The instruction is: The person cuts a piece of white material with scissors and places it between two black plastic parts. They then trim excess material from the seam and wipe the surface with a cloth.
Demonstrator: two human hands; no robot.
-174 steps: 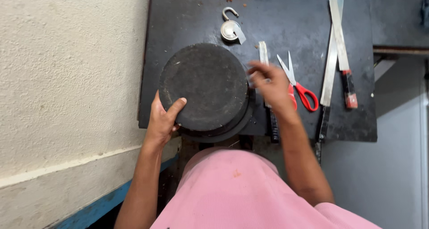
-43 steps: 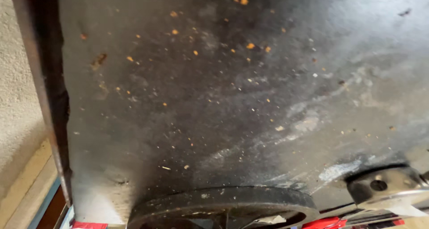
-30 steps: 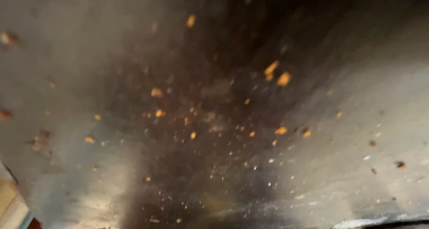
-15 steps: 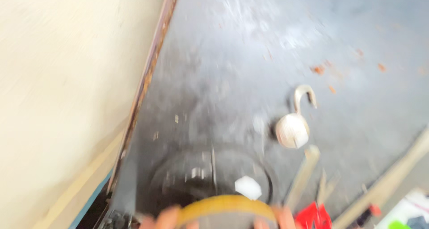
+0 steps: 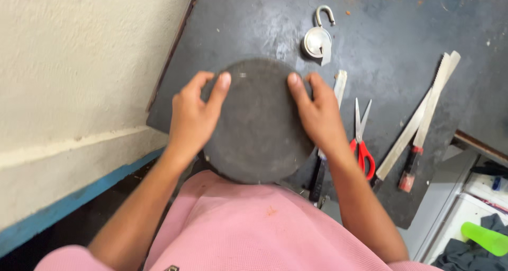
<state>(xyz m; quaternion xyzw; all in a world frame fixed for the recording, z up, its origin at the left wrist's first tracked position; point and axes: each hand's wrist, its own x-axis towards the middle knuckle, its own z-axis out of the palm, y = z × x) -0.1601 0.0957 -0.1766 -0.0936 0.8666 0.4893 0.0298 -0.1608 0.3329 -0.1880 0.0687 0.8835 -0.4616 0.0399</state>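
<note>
A dark round disc (image 5: 256, 123) lies flat on the near part of a dark metal tabletop (image 5: 381, 43). My left hand (image 5: 193, 115) rests on its left side, fingers spread over the top. My right hand (image 5: 317, 112) presses on its right side, index finger on the top face. Both hands grip the disc by its edges. The disc's near edge overlaps my pink garment.
A silver padlock (image 5: 316, 38) with an open shackle lies beyond the disc. Red-handled scissors (image 5: 361, 144), a narrow blade (image 5: 338, 83) and two long saw-like blades (image 5: 428, 107) lie to the right. A cream wall (image 5: 74, 80) stands close on the left. A green object (image 5: 487, 238) sits at the lower right.
The view swung from a close look at the speckled tabletop back down to the disc. Both hands now lie on the disc's flat top, where earlier they held a thicker round stack.
</note>
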